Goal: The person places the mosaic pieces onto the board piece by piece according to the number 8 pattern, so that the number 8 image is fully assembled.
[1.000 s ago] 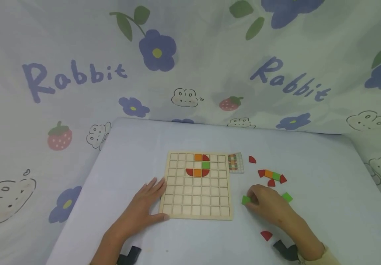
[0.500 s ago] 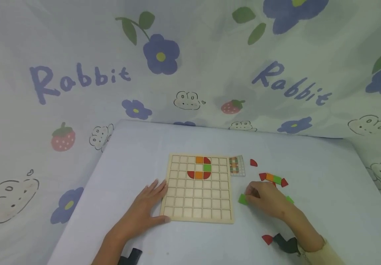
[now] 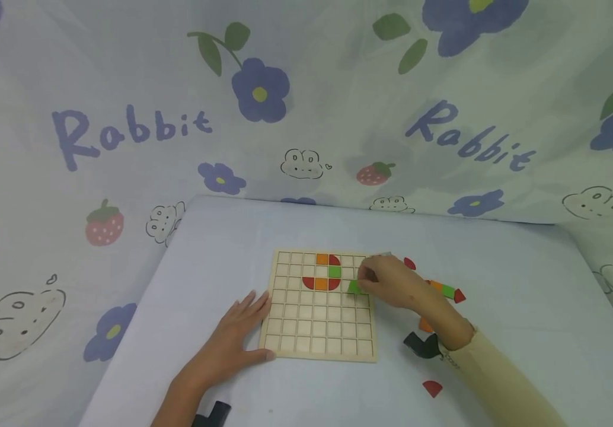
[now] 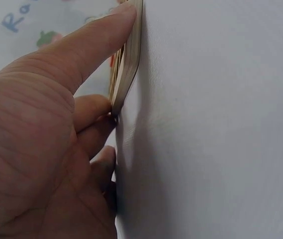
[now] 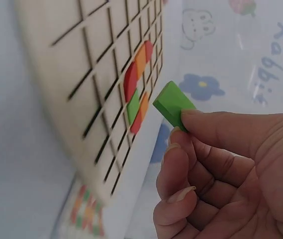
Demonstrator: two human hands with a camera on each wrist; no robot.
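Observation:
A wooden grid board (image 3: 310,326) lies on the white table, with red, orange and green tiles set in its upper cells. My left hand (image 3: 237,335) rests at the board's left side, fingers along the edge and thumb at the near corner; in the left wrist view the thumb (image 4: 89,42) lies against the board's rim. Between thumb and index finger my right hand (image 3: 394,281) pinches a green square tile (image 5: 173,103), held over the right part of the board. The right wrist view shows this tile apart from the grid surface.
Right of the board lie loose tiles: a red quarter-round (image 3: 409,263), a green square (image 3: 447,291), and a red piece (image 3: 432,388) nearer the front. A small pattern card (image 5: 85,211) sits beside the board, mostly hidden by the right hand in the head view.
My right hand has picked up the green tile from the table right of the board and carried it left and away from me, over the grid. The left hand stays at the board's edge.

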